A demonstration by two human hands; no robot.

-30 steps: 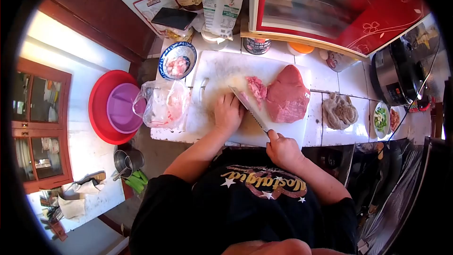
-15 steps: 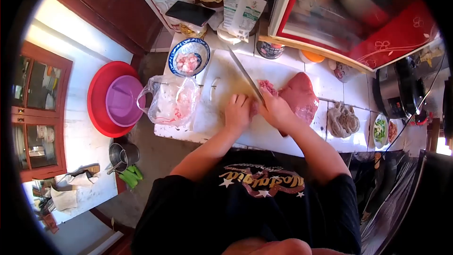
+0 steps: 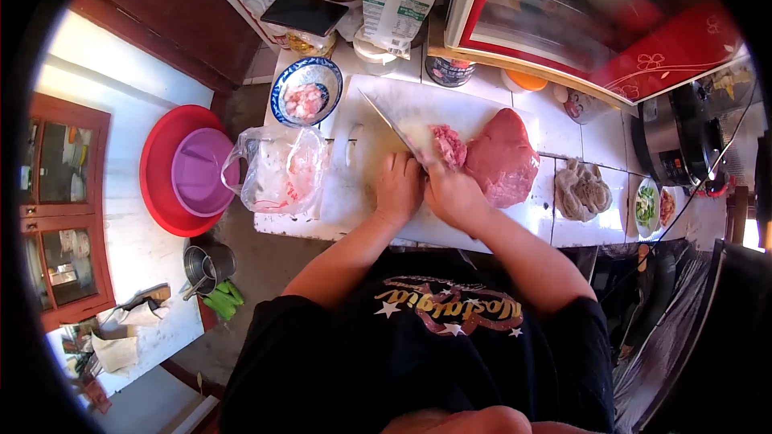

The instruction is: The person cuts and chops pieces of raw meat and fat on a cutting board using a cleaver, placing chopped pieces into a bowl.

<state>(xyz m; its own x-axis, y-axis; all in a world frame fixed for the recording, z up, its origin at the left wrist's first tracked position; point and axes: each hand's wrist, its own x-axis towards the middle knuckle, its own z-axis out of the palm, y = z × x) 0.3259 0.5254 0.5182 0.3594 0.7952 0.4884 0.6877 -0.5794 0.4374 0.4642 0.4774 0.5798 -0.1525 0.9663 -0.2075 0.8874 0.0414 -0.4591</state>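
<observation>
My right hand [image 3: 452,195] is wrapped round the handle of a kitchen knife [image 3: 386,120], whose long blade points away to the upper left over the white cutting board [image 3: 344,207]. Close against it, to the left of the handle end, my left hand [image 3: 399,188] rests on the board with its fingers curled and together. Whatever lies under those fingers is hidden. Just right of the blade sits a small heap of cut meat [image 3: 448,146]. A large smooth slab of raw pink meat [image 3: 503,162] lies beside that heap.
A blue-and-white bowl [image 3: 286,95] with pale meat pieces stands behind a clear plastic bag [image 3: 281,169] on the left. A grey cloth [image 3: 582,190] lies right of the board. A tin [image 3: 449,71] and a glass-fronted cabinet [image 3: 555,24] stand behind. Red basin [image 3: 158,193] at far left.
The knife and my right hand have shifted left, closer to my left hand. More of the cut meat heap now shows. The whole view has also shifted slightly.
</observation>
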